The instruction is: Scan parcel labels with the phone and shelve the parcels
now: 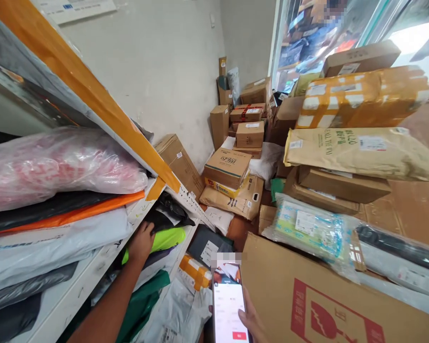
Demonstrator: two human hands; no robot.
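Note:
My left hand (143, 242) reaches into a lower shelf compartment, its fingers curled at the edge of a black plastic parcel (166, 214). Just under that parcel lies a bright lime-green parcel (168, 238), with dark and green bags stacked below it. At the bottom of the view my right hand (253, 318) is wrapped around a smartphone (229, 305), thumb over the lit screen. The screen shows a camera picture on top, white fields and a red button. Part of my left hand's grip is hidden among the bags.
A white shelf frame (75, 286) with orange tape (93, 95) holds bagged parcels on the left. Large cardboard boxes (329, 290) stand close on the right, with a clear-wrapped package (307, 228) on top. More boxes (227, 166) are piled by the wall and window.

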